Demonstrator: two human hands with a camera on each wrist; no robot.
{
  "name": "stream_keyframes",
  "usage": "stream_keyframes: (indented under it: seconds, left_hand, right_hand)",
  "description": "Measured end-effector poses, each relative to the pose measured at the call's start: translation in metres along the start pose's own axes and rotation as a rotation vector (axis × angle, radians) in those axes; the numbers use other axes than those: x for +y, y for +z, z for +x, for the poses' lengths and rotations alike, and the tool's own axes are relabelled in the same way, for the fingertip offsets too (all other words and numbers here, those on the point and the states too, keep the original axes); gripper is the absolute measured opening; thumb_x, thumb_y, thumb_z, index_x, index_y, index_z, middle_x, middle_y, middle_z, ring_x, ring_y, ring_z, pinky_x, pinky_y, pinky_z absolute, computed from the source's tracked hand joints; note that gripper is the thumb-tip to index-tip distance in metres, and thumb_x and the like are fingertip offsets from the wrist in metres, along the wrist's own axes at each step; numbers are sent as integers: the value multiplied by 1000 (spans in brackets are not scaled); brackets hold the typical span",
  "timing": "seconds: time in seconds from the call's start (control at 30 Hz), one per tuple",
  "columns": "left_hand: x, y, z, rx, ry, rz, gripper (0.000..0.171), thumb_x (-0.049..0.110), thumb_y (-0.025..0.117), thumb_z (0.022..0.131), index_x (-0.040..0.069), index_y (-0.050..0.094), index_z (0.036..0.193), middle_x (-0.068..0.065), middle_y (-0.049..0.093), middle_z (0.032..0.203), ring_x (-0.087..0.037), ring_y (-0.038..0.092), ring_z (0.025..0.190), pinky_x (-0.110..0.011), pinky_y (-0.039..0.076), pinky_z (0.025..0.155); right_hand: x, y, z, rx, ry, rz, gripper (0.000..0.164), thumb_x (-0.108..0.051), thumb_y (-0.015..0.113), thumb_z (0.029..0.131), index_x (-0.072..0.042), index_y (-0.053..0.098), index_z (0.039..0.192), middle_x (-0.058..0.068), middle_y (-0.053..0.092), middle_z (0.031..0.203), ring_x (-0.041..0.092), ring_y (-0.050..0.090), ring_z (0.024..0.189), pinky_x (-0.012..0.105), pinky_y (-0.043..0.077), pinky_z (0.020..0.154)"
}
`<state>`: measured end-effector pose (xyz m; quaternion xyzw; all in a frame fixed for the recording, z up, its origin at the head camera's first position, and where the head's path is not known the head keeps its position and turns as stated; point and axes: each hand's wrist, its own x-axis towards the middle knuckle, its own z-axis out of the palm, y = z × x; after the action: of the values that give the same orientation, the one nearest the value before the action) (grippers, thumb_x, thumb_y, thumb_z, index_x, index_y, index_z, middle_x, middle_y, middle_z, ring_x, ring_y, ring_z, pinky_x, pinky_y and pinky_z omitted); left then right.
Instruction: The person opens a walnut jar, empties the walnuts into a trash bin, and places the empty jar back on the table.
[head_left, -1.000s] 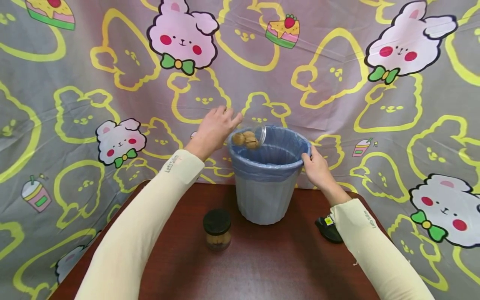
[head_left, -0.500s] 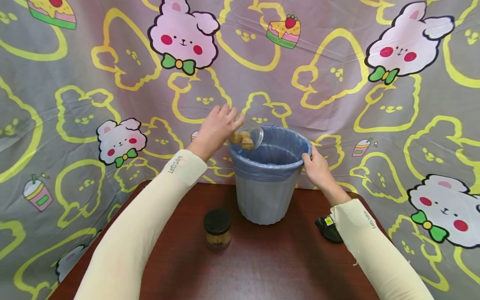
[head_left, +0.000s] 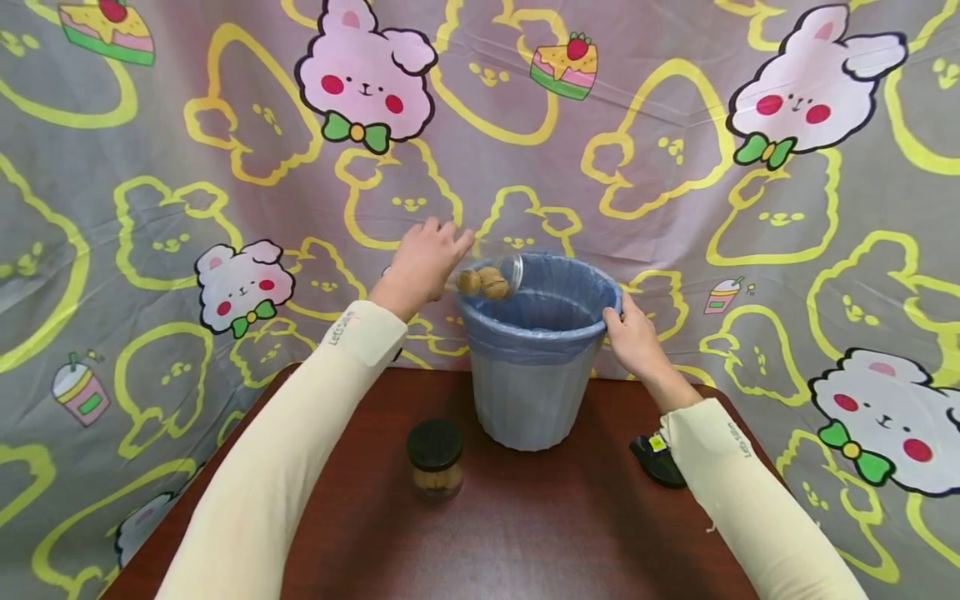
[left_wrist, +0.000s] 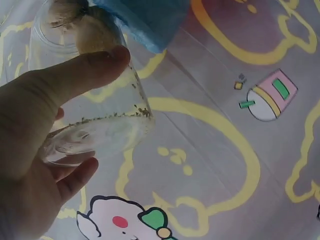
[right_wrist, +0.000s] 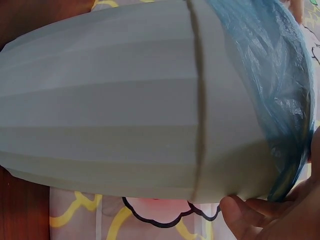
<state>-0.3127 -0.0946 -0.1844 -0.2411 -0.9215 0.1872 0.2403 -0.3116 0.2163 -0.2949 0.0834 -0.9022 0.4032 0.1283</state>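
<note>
One bin [head_left: 528, 400] upright on the worktop [head_left: 517, 542]; your right hand [head_left: 636, 337] pinches its blue-lined rim. Your left hand [head_left: 426, 262] curls round one clear jar [left_wrist: 105, 104], tilted at the rim's left, at least two walnuts [head_left: 493, 285] inside. One black-lidded jar [head_left: 435, 458] nearby.

Grey cartoon-rabbit curtain [head_left: 525, 167] behind a glossy reddish-brown table [head_left: 570, 533].

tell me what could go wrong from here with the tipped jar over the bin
The walnuts sit near the left rim of the bin and could miss if the jar drifts outward.
The left hand holds the jar toward its base, so it might slip.
The right hand grips the lined rim; a hard pull might shift the blue liner.
</note>
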Motion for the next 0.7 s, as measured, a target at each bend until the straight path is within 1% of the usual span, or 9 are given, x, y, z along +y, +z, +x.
stream_keyframes:
  seconds: [0.1,0.13,0.2,0.3,0.33,0.37,0.43,0.53,0.7]
  left_hand:
    - [-1,3,-2,67,14,52,62,12,78,75,7,47,129,-17,55,114,-36,51,103,-46,45,85]
    - [0,3,-2,90,26,86,60,10,76,77,8,47,129,-16,54,115,-36,51,104,-45,45,84]
    - [0,3,-1,147,69,146,55,7,73,79,9,47,128,-15,54,114,-35,51,103,-42,46,81]
    - [3,2,2,236,142,223,46,1,67,82,10,48,124,-14,54,113,-33,52,103,-39,46,78]
    - [4,1,3,247,161,243,45,1,66,83,10,48,124,-14,54,112,-33,52,103,-38,45,77]
    - [4,1,4,258,169,242,43,-1,64,84,10,48,122,-13,54,111,-33,52,102,-37,45,76]
    - [5,0,4,261,161,242,43,-1,64,83,10,49,122,-13,55,109,-32,52,101,-37,44,76]
    - [6,-2,4,263,139,238,40,-1,63,84,10,49,121,-13,55,108,-32,52,99,-37,44,75]
    - [5,-4,5,279,140,234,37,-1,60,85,10,50,119,-13,55,105,-32,52,98,-36,44,75]
  right_hand:
    - [0,1,0,-3,1,-5,61,-31,30,100,-1,11,150,25,23,149,39,20,137,52,20,108]
    - [0,1,0,-4,1,-5,62,-31,30,100,-1,11,150,25,22,150,39,19,137,52,20,108]
    - [0,1,1,1,-3,-6,61,-31,30,100,0,12,150,25,24,149,39,20,137,52,20,108]
    - [0,0,2,21,-12,-7,58,-31,30,99,2,22,147,26,31,145,40,26,134,53,24,105]
    - [0,0,2,23,-13,-6,58,-31,30,99,2,22,147,26,31,145,40,26,134,53,24,105]
    - [0,0,2,25,-15,-6,57,-31,30,99,1,24,146,26,32,144,40,27,133,53,25,105]
    - [0,0,2,18,-10,-5,58,-32,30,99,0,22,147,25,31,145,39,26,134,53,24,105]
    - [-1,1,2,2,-3,-5,61,-33,30,99,-2,15,150,24,26,149,39,22,136,52,22,107]
    - [0,1,2,21,-11,-21,58,-32,30,99,-2,22,148,24,31,146,40,26,134,53,24,106]
